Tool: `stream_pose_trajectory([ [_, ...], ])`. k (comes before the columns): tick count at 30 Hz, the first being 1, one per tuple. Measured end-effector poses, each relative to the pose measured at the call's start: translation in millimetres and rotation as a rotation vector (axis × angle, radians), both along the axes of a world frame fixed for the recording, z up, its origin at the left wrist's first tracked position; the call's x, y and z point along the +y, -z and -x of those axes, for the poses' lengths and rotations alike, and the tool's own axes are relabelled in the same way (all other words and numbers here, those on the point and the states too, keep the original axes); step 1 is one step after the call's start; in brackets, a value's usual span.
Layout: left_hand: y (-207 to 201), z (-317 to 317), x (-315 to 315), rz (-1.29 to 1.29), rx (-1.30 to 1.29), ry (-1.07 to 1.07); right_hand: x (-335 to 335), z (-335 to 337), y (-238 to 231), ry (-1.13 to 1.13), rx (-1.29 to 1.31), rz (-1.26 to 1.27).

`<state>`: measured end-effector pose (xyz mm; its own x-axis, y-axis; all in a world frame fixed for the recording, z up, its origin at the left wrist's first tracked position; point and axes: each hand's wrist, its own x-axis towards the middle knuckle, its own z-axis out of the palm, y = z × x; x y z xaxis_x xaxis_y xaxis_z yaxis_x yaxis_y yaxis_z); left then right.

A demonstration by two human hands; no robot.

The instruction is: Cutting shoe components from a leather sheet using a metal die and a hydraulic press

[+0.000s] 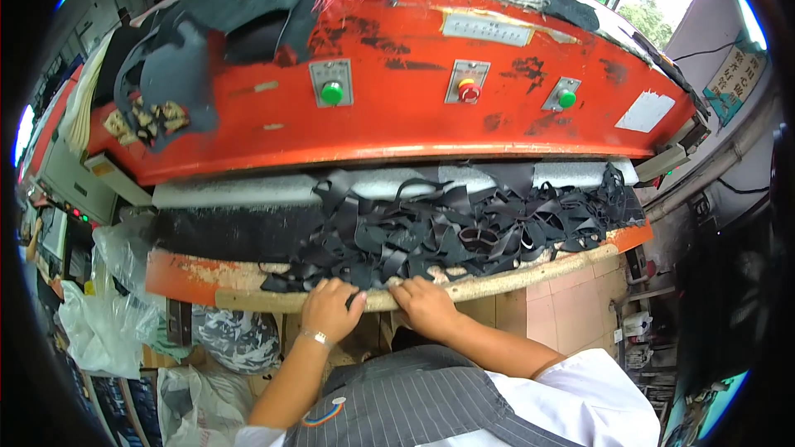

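Both hands are at the front edge of a red machine's bed, side by side near the middle. My left hand (pixel 330 312), with a bracelet at the wrist, curls its fingers over the pale wooden strip (pixel 497 288) along that edge. A small dark bit shows between its thumb and fingers. To its right, my right hand (pixel 426 306) grips the same strip, fingertips against the scraps. Just beyond the fingers lies a tangled heap of black leather-like offcuts (pixel 414 236), with cut strips and loops spread across the bed's middle and right. The undersides of both hands are hidden.
Above the bed stands the red machine head (pixel 397 120), with green buttons (pixel 332 93) and a red knob (pixel 469 93). Dark sheets (pixel 248 0) lie on top. Plastic bags (pixel 112 323) and a patterned bundle (pixel 238 338) sit at lower left; a tiled floor (pixel 571 306) shows at right.
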<state>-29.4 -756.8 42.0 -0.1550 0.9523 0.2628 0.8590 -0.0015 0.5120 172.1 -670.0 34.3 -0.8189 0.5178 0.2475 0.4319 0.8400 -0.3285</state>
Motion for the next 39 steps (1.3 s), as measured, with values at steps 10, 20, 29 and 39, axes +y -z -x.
stream_pose_trajectory([
  [10, -0.5, 10.5, 4.5, -0.02, -0.021, 0.01, 3.0, 8.9, -7.9, 0.047, -0.053, 0.076],
  [20, -50.0, 110.3, 140.9, -0.039, -0.287, 0.059, 182.1, 80.0, -70.0, 0.022, 0.01, 0.277],
  [29, 14.9, 183.3, 307.6, 0.036, -0.008, -0.008, 298.6, 183.4, -17.2, 0.312, -0.19, -0.025],
  [39, 29.8, 183.4, 305.3, 0.119, 0.119, -0.007, 270.4, 99.8, -92.2, -0.447, -0.472, -0.032],
])
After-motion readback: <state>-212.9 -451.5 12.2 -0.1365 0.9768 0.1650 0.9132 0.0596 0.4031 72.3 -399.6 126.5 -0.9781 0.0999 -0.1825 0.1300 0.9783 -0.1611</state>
